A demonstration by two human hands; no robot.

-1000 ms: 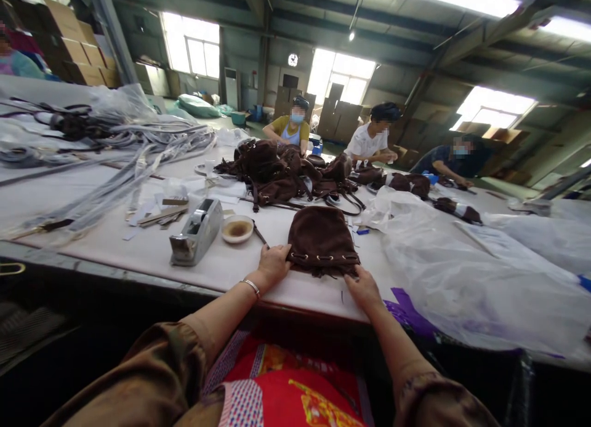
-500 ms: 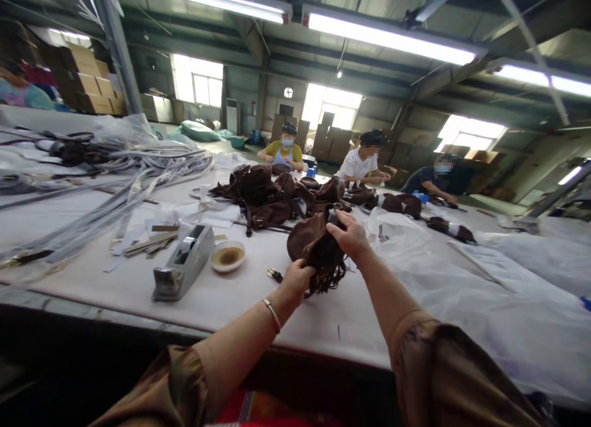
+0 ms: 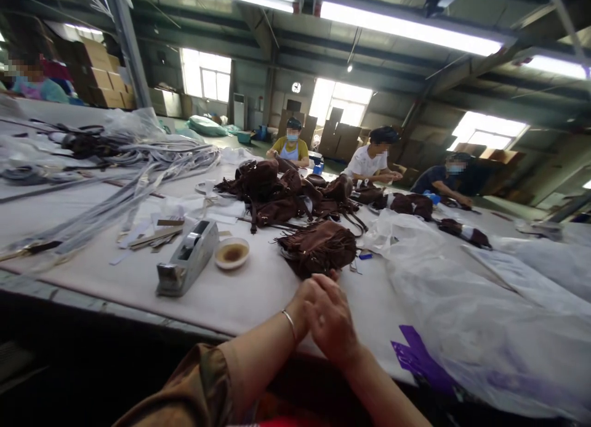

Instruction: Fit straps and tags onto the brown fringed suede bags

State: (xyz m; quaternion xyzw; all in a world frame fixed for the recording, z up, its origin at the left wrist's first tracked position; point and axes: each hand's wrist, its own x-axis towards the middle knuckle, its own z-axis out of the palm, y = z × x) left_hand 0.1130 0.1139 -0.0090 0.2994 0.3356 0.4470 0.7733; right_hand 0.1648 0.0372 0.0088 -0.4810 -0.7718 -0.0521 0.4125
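A dark brown fringed bag (image 3: 318, 245) lies on the white table in front of me, its fringe facing up. Both my hands are together at its near edge. My left hand (image 3: 302, 304), with a bracelet at the wrist, is partly covered, and its fingers are hidden. Over it lies my right hand (image 3: 330, 319), fingers bent, their tips close to the bag's near edge. What either hand grips there cannot be made out. A small blue piece (image 3: 365, 255) lies right of the bag.
A tape dispenser (image 3: 188, 258) and a shallow dish of brown liquid (image 3: 231, 253) stand to the left. Behind is a pile of brown bags (image 3: 272, 190). Clear plastic (image 3: 443, 291) covers the right side, with purple tape (image 3: 422, 359) at the near edge. Several people sit beyond.
The bag, held up between both hands before, now lies on the table with its fringe up. My hands have come together at its near edge. Purple tape has come into view.
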